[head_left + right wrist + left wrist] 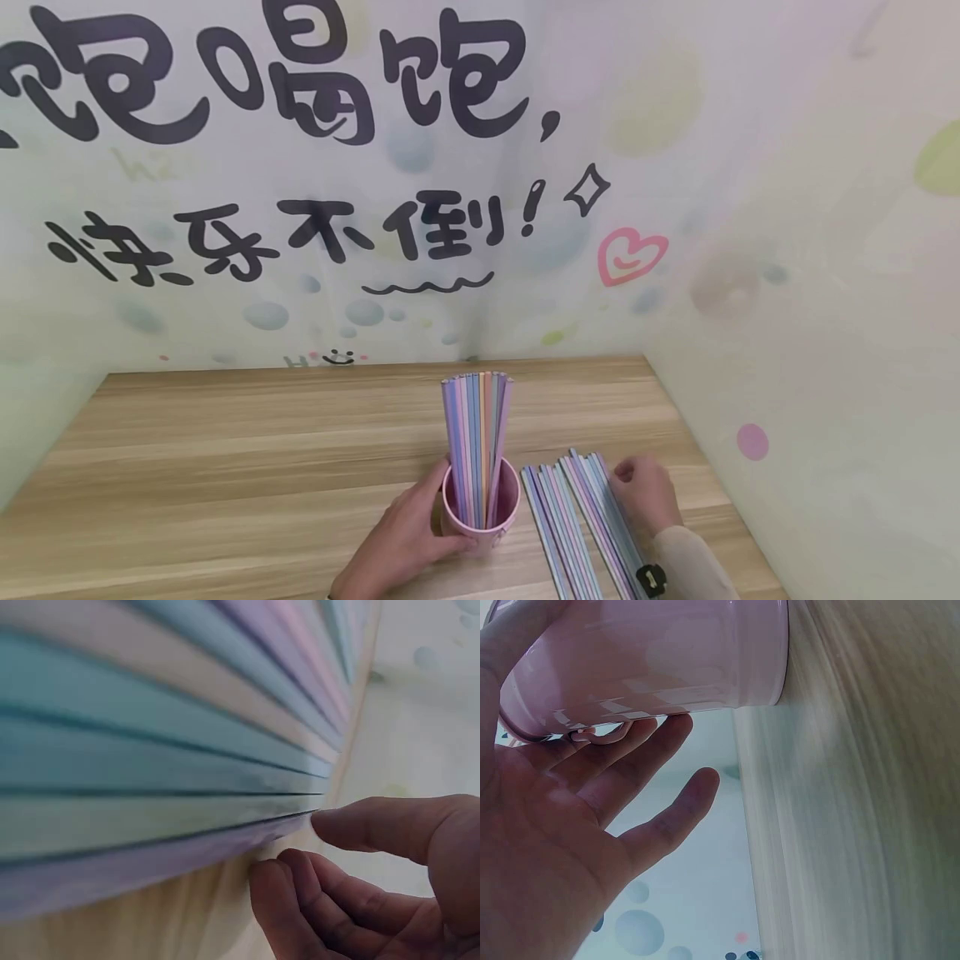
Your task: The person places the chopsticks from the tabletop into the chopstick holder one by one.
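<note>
In the head view a pink cup (491, 542) stands upright on the table, with a bundle of long pastel sticks (474, 450) leaning in it. My left hand (408, 533) grips the cup from its left, thumb at the front and fingers behind. The left wrist view shows fingertips (681, 724) against the cup wall by a small pink loop, the little finger apart from it. To the right of the cup, more pastel sticks (558, 525) lie side by side in two groups. My right hand (648, 493) is at their right edge, its thumb tip beside the outermost purple stick (172, 874), fingers bent below.
The wooden table (247, 467) meets a printed wall (420, 333) at the back and another wall (840, 400) on the right. A small black tag marked 1 (651, 580) is by the right sleeve (693, 567), overlapping the lying sticks.
</note>
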Tool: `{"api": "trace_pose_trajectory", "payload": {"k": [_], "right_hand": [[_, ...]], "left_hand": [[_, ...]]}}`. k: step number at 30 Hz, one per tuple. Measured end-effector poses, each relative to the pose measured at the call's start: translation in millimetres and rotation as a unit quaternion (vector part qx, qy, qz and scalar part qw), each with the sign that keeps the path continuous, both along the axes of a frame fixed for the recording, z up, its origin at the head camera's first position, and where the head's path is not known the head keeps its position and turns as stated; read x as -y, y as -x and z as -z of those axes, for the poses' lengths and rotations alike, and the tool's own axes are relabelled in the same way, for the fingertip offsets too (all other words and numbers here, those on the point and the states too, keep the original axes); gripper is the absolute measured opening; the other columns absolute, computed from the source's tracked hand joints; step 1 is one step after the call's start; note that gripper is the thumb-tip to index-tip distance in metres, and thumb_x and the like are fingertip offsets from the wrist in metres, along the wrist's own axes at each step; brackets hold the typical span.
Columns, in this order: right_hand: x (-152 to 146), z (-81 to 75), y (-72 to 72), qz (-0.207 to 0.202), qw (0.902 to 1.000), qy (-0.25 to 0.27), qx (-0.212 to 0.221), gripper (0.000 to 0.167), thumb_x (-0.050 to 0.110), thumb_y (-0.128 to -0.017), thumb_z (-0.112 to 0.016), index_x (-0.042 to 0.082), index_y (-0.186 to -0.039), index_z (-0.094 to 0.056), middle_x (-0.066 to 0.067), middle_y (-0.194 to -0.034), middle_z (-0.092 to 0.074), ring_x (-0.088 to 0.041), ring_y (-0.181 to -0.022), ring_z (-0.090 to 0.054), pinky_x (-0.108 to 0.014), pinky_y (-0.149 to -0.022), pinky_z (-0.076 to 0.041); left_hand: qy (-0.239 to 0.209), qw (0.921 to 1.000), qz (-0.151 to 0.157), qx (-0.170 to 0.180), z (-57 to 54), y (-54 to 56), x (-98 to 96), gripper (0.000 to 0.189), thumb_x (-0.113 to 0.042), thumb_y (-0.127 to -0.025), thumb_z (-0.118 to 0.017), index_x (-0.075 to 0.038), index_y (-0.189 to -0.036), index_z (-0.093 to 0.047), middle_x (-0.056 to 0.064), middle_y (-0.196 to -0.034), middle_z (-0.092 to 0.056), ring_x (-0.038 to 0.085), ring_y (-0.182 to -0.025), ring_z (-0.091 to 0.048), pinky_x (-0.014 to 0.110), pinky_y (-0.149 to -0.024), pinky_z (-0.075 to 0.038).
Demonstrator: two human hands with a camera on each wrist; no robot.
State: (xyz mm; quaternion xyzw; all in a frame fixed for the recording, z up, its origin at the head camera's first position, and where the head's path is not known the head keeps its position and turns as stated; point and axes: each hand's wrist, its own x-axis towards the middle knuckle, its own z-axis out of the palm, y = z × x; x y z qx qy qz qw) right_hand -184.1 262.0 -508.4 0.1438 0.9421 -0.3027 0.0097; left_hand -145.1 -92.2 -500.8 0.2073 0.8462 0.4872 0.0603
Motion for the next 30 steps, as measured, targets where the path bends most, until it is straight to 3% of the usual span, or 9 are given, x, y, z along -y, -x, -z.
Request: {"api": "trace_pose_trajectory", "payload": {"k": [6,13,21,25,30], "right_hand": [[0.7,3.1,-1.2,-0.001,0.9997,-0.024,0.005,0.014,0.005,-0.088,-0.066,-0.006,-0.097,-0.068,-0.013,-0.086,-0.068,-0.023,-0.078,-0.065,-0.040,-0.069,-0.058],[4.3,1.5,-0.8,-0.009,0.9979,-0.058,0.029,0.011,0.002,-0.086,-0.068,-0.006,-0.092,-0.069,-0.013,-0.081,-0.067,-0.022,-0.071,-0.064,-0.037,-0.063,-0.057],[-1.0,1.2,-1.6,-0.020,0.9981,-0.052,0.024,0.011,0.003,-0.085,-0.069,-0.006,-0.092,-0.069,-0.012,-0.079,-0.067,-0.021,-0.068,-0.063,-0.035,-0.060,-0.057],[-4.8,-8.9,-2.7,-0.040,0.9983,-0.040,-0.015,0.012,0.003,-0.085,-0.068,-0.006,-0.092,-0.069,-0.012,-0.080,-0.068,-0.022,-0.069,-0.062,-0.036,-0.060,-0.057],[1.0,-37.5,-0.6,-0.054,0.9960,-0.023,-0.067,0.019,0.003,-0.087,-0.063,-0.010,-0.100,-0.067,-0.016,-0.088,-0.070,-0.025,-0.073,-0.066,-0.039,-0.063,-0.058]], "left_hand": [[0.001,1.0000,-0.001,0.008,0.0,0.2,0.0,0.110,-0.044,-0.070,-0.088,-0.033,-0.158,-0.022,0.005,-0.147,-0.049,0.026,-0.130,-0.049,0.054,-0.106,-0.042],[0.003,0.9999,0.000,0.010,-1.2,0.4,-0.1,0.110,-0.045,-0.071,-0.088,-0.032,-0.158,-0.022,0.004,-0.148,-0.048,0.026,-0.131,-0.048,0.055,-0.106,-0.041],[0.003,1.0000,-0.003,-0.004,-0.1,-1.1,0.2,0.110,-0.045,-0.070,-0.088,-0.031,-0.157,-0.024,0.004,-0.145,-0.051,0.025,-0.128,-0.051,0.054,-0.104,-0.044],[0.002,1.0000,-0.003,-0.008,0.1,-1.5,0.1,0.110,-0.044,-0.070,-0.088,-0.032,-0.157,-0.023,0.004,-0.146,-0.051,0.027,-0.127,-0.051,0.054,-0.103,-0.044],[0.001,1.0000,-0.004,-0.004,-0.4,-1.3,0.0,0.110,-0.046,-0.070,-0.088,-0.034,-0.157,-0.023,0.004,-0.146,-0.050,0.026,-0.128,-0.051,0.054,-0.104,-0.044]]}}
